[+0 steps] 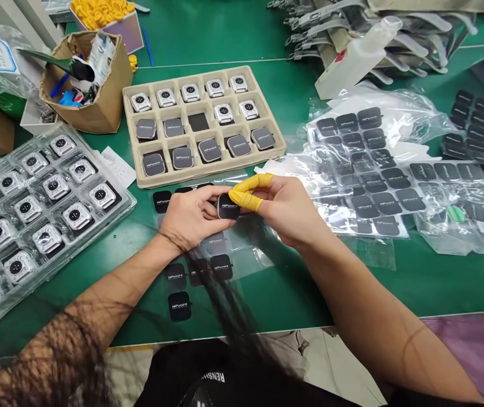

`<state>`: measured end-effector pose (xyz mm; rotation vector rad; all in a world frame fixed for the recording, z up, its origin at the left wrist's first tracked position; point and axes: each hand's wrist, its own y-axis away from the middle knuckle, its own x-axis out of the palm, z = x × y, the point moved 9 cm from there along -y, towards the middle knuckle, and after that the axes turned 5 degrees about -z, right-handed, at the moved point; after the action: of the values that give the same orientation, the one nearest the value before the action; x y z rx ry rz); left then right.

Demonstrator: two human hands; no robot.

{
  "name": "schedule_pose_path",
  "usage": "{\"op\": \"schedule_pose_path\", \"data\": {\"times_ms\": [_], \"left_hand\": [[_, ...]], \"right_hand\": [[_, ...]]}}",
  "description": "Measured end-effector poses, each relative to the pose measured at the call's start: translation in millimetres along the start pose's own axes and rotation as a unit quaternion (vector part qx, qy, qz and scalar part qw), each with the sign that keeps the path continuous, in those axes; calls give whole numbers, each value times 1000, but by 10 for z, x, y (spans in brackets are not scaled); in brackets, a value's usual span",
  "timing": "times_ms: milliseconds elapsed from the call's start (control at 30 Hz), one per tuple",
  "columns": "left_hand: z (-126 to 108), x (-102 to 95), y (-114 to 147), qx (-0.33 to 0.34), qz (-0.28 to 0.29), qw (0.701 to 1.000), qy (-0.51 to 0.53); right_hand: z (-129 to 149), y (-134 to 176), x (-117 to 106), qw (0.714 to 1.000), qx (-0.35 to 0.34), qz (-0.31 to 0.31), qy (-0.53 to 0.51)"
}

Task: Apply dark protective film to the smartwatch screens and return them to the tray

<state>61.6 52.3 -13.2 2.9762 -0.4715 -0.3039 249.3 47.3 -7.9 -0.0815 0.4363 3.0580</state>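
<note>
Both my hands hold a square watch body (pixel 229 207) with a dark "HiFuture" film on its face. My left hand (pixel 193 217) grips its left side between thumb and fingers. Yellow finger cots cover the thumb and forefinger of my right hand (pixel 288 206), which pinch the watch's upper right edge. Beneath my hands lies a clear sheet (pixel 242 263) of black "HiFuture" films (pixel 179 306), partly hidden by them. Just beyond stands a beige tray (pixel 208 170) of watch bodies: the nearer ones show film-covered faces, the farther ones their sensor backs.
A clear plastic tray (pixel 118 217) of watch bodies lies at left. Behind it stands a cardboard box (pixel 84 116) of tools, near yellow finger cots (pixel 100 12). Film sheets (pixel 366 206) and plastic bags cover the right side, below a white bottle (pixel 358 59) and stacked straps (pixel 330 28).
</note>
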Motion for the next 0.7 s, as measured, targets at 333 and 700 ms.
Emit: {"op": "schedule_pose_path", "data": {"times_ms": [333, 700], "left_hand": [[9, -16, 2, -9, -7, 1000, 4], [-55, -54, -30, 30, -13, 999, 21]], "right_hand": [[9, 14, 24, 1000, -17, -4, 3], [-206, -20, 45, 996, -59, -17, 59]]}}
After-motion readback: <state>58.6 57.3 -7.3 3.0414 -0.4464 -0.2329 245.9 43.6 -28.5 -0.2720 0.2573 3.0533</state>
